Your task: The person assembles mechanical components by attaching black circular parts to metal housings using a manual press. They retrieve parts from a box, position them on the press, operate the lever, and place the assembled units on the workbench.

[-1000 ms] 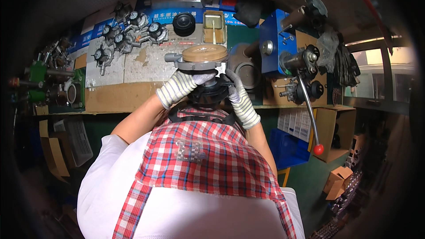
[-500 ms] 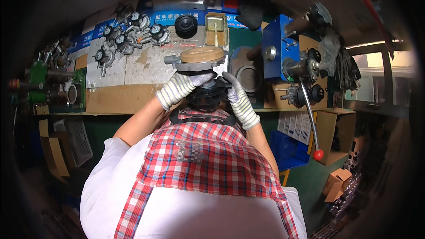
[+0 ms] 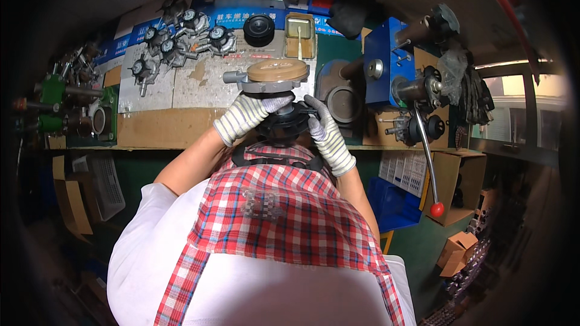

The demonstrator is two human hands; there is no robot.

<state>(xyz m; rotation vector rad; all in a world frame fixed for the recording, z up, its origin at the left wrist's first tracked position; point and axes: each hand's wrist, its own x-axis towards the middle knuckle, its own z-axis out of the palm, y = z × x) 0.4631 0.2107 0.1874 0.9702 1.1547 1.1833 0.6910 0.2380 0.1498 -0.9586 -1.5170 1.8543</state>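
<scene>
Both my hands wear striped pale work gloves. Held upright over the bench edge is a grey metal housing (image 3: 261,86) with a round tan cover (image 3: 278,70) on top and a side stub pointing left. Directly below it, close to my chest, is a black finned wheel (image 3: 283,125). My left hand (image 3: 246,116) is closed around the part just under the housing, its thumb stretched along the underside. On the wheel's right side, my right hand (image 3: 328,136) curls with fingertips and thumb at the rim. The palm sides of both hands are hidden.
Several grey metal assemblies (image 3: 171,48) lie at the back left. A black round cap (image 3: 258,30) and a tray with a brush (image 3: 299,35) sit behind the housing. At right stands a blue press (image 3: 382,69) with a red-knobbed lever (image 3: 429,169); at left, a green fixture (image 3: 53,105).
The whole view has shifted slightly, and the housing sits a little higher in the picture. Both hands keep nearly the same hold; the right fingers have moved only slightly at the wheel.
</scene>
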